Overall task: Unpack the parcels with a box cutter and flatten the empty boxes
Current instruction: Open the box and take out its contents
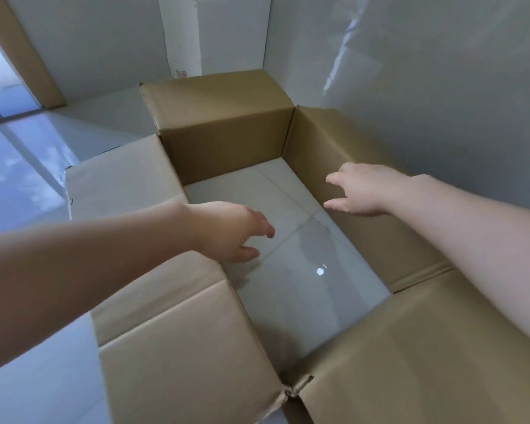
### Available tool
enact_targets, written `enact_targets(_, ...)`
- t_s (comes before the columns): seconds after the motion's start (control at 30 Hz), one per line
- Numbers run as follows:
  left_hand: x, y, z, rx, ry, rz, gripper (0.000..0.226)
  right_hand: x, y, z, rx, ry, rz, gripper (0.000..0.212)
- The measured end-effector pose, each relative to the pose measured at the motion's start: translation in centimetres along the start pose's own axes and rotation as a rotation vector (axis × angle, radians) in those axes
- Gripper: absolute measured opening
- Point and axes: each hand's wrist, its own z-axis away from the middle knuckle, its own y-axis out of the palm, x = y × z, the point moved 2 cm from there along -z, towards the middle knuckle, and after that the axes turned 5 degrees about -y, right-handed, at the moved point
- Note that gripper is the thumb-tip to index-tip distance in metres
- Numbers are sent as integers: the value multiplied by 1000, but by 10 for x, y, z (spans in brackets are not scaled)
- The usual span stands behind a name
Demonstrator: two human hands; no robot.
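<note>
A large brown cardboard box (227, 139) stands on the floor with top and bottom both open, so the glossy floor tiles (303, 270) show through its middle. Its flaps splay outward on all sides. My left hand (230, 231) reaches over the left wall, fingers relaxed, holding nothing. My right hand (361, 191) is spread in front of the inside of the right wall, fingers straight; whether it touches the wall I cannot tell. No box cutter is in view.
A white wall (441, 87) runs close behind the box on the right. A white cabinet or appliance (221, 35) stands at the back. A brown door frame (25, 53) and a doorway lie at the far left, with shiny floor on the left.
</note>
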Motion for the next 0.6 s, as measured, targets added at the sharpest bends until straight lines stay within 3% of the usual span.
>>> enact_targets(0.1,-46,17,15,143,84,-52,52,-19,16,26,-12,24,-42,57)
enact_targets(0.37,-133,45,34,332,162,-93,61,-59,64,72,7,84,-129,58)
enact_targets(0.43,-148,55,34,379,191,-138,53,-66,76,78,18,94,-137,58)
enact_targets(0.6,-153,68,27,324,204,-159,31,-88,101,91,56,160,-146,59)
